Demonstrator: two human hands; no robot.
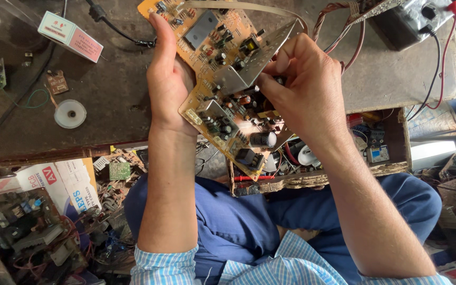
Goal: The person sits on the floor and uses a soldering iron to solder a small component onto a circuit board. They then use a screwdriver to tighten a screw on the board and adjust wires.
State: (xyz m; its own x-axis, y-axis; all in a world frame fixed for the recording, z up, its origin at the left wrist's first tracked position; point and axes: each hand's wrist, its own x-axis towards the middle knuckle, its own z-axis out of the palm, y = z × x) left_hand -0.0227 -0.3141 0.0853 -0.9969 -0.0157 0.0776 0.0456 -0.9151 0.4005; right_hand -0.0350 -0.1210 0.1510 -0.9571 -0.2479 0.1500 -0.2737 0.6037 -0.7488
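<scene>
Left hand: gripping the left edge of the circuit board, fingers closed around it.
Right hand: fingertips pinching at a part beside the metal plate; the part itself is hidden.
Board: being held tilted above the workbench and an open drawer of parts.
Risk: the ribbon cable and twisted wires are trailing from it, so tugging could be straining those joints or cracking the board.

hands 2 | circuit board 1 | solder spool 1 | box 1
</scene>
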